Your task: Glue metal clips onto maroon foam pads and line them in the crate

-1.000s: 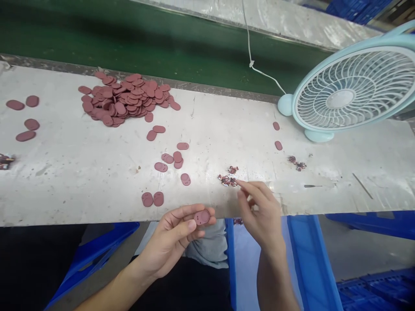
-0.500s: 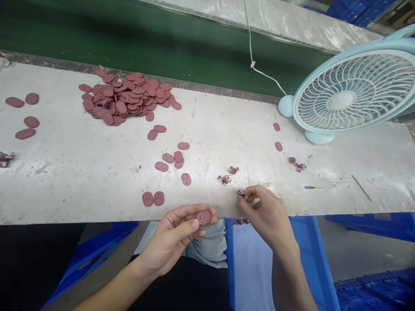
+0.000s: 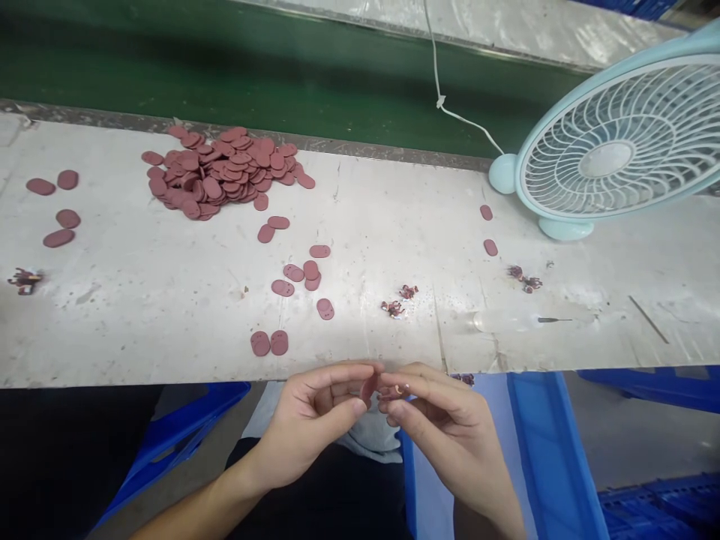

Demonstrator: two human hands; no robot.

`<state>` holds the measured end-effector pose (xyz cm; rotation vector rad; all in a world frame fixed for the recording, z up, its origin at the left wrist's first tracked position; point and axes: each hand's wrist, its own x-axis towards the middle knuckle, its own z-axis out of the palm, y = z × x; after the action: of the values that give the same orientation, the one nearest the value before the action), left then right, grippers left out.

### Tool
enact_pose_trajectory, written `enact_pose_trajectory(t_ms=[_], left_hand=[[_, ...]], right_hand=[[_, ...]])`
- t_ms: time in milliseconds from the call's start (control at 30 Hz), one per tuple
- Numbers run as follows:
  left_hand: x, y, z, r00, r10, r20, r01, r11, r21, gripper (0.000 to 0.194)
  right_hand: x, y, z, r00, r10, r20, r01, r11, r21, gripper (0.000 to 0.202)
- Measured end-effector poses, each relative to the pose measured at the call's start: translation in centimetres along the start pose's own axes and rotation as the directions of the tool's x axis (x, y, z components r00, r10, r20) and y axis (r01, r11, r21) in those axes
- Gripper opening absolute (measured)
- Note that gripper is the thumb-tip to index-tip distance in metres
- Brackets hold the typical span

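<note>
My left hand (image 3: 315,420) grips an oval reddish-brown disc (image 3: 369,388) on edge between thumb and fingers, just off the table's front edge. Close against it, my right hand (image 3: 450,420) pinches a small figurine (image 3: 392,391), dark red with light bits, mostly covered by the fingers. The two pieces are side by side; whether they touch I cannot tell. On the table (image 3: 382,217) beyond my hands lie two small figurines (image 3: 393,308). A pair of discs with small holes (image 3: 260,343) rests left of them near the front edge, with several more discs behind.
A large heap of discs (image 3: 225,172) sits at the back left. At the right stands a light blue fan (image 3: 607,159) with a white cord (image 3: 440,101). A thin pointed tool (image 3: 554,320) lies front right. Below the edge is a blue tray (image 3: 548,442) holding small figurines (image 3: 464,379).
My right hand has lifted a figurine from the table and come left to meet my left hand. The disc has turned from face-up to edge-on. The view has shifted slightly.
</note>
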<state>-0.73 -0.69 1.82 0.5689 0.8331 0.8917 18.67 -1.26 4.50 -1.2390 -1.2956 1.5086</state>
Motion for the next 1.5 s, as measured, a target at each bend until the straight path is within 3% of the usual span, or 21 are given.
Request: enact_pose_trajectory(t_ms=[133, 333, 600, 700, 867, 1233, 1500], left_hand=[[-0.1, 0.1, 0.2, 1.0, 0.011, -0.02, -0.011, 1.0, 0.012, 0.026], [-0.4, 0.1, 0.4, 1.0, -0.012, -0.003, 0.012, 1.0, -0.007, 0.026], [-0.2, -0.2, 0.0, 0.999, -0.041, -0.034, 0.039, 0.997, -0.067, 0.018], [-0.1, -0.6, -0.2, 0.999, -0.042, -0.026, 0.04, 0.997, -0.06, 0.006], [-0.2, -0.7, -0.2, 0.998, -0.006, -0.056, 0.006, 1.0, 0.006, 0.006], [-0.1, -0.1, 0.1, 0.997, -0.008, -0.076, 0.01, 1.0, 0.016, 0.004], [0.1, 0.0, -0.1, 0.998, 0.049, -0.05, -0.048, 0.999, 0.025, 0.007]], right_hand=[[0.0, -0.2, 0.0, 0.999, 0.045, 0.019, -0.044, 0.997, -0.059, 0.028], [-0.4, 0.2, 0.7, 0.991, 0.081, -0.109, -0.087, 0.995, -0.051, 0.021], [-0.2, -0.2, 1.1, 0.989, 0.052, -0.136, -0.068, 0.991, -0.115, 0.015], [0.2, -0.3, 1.2, 0.985, 0.146, -0.093, -0.149, 0.988, -0.034, 0.008], [0.7, 0.0, 1.3, 0.954, 0.298, -0.027, -0.29, 0.943, 0.162, 0.013], [0.4, -0.9, 1.5, 0.99, 0.106, -0.094, -0.114, 0.989, -0.09, 0.008], [1.0, 0.0, 2.1, 0.965, 0.251, -0.069, -0.232, 0.95, 0.209, 0.008]])
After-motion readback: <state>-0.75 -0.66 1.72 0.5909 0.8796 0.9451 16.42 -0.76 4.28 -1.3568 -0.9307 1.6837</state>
